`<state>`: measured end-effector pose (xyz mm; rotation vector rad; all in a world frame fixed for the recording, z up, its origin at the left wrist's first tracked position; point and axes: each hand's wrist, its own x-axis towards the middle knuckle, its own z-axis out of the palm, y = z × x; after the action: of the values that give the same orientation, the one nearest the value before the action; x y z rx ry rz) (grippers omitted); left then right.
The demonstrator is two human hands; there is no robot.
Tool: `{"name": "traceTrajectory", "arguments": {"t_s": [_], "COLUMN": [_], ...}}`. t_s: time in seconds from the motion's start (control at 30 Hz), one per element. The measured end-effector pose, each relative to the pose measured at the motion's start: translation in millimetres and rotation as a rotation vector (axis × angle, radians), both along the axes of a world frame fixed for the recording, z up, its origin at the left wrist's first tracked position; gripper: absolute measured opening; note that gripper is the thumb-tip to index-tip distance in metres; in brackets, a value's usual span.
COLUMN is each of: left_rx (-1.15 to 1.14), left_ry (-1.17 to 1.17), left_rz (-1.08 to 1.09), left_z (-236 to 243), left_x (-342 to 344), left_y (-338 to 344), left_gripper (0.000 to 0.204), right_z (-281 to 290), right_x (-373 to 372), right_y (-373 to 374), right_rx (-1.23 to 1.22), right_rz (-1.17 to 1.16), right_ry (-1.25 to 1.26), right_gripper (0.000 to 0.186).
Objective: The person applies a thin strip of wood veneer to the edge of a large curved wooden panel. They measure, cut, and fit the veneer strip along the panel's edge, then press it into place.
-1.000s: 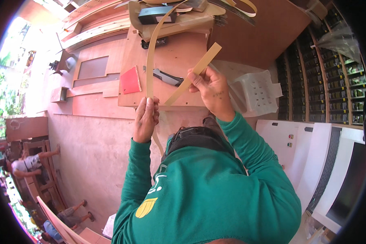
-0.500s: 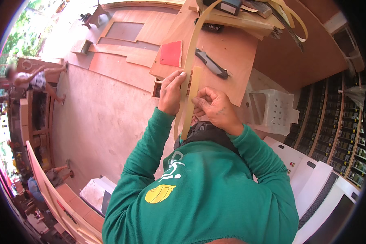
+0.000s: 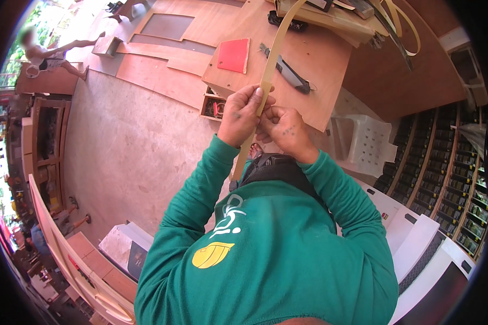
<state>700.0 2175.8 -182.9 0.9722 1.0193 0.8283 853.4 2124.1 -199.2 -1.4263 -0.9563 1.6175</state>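
A flat brown wooden tabletop (image 3: pixel 324 89) lies toward one o'clock; left hand (image 3: pixel 241 115) and right hand (image 3: pixel 288 130) pinch overlapping thin tan strips (image 3: pixel 246 155), apparently matching them; steady alignment seems called for.

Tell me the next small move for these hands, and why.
Perhaps even up the strips' edges with the right hand: the short strip appears laid over the long strip, the left hand pinches them with its thumb on top, and the right fingertips sit close beside.
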Motion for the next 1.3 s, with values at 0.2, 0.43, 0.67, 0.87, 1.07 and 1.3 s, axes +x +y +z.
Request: {"name": "traceTrajectory", "arguments": {"t_s": [0.2, 0.43, 0.67, 0.87, 1.07, 1.3], "left_rx": [0.311, 0.34, 0.387, 0.108, 0.126, 0.132], "left_ry": [0.371, 0.406, 0.516, 0.486, 0.624, 0.612], "left_rz": [-0.009, -0.097, -0.094, 0.061, 0.249, 0.38], "left_z": [-14.4, -3.0, 16.4, 28.0, 13.7, -19.1], "left_x": [-1.4, -9.2, 11.5, 52.7, 95.7, 116.8], "left_y": [-2.2, -4.8, -28.2, -54.8, -71.9, -76.5], "left_gripper": [0.031, 0.03, 0.027, 0.025, 0.032, 0.034], "right_z": [20.2, 38.2, 12.9, 18.9, 4.5, -0.1], "right_x": [23.7, 68.9, 82.4, 104.2, 138.6, 166.1], "right_y": [4.1, 19.2, 40.7, 51.0, 65.7, 88.7], "right_rx": [-0.102, 0.045, 0.035, 0.051, -0.024, -0.235], "right_rz": [0.194, -0.008, 0.162, 0.316, 0.468, 0.521], "right_ry": [-0.163, 0.143, 0.198, 0.102, 0.177, 0.309], "right_gripper": [0.033, 0.044, 0.022, 0.019, 0.022, 0.024]}}
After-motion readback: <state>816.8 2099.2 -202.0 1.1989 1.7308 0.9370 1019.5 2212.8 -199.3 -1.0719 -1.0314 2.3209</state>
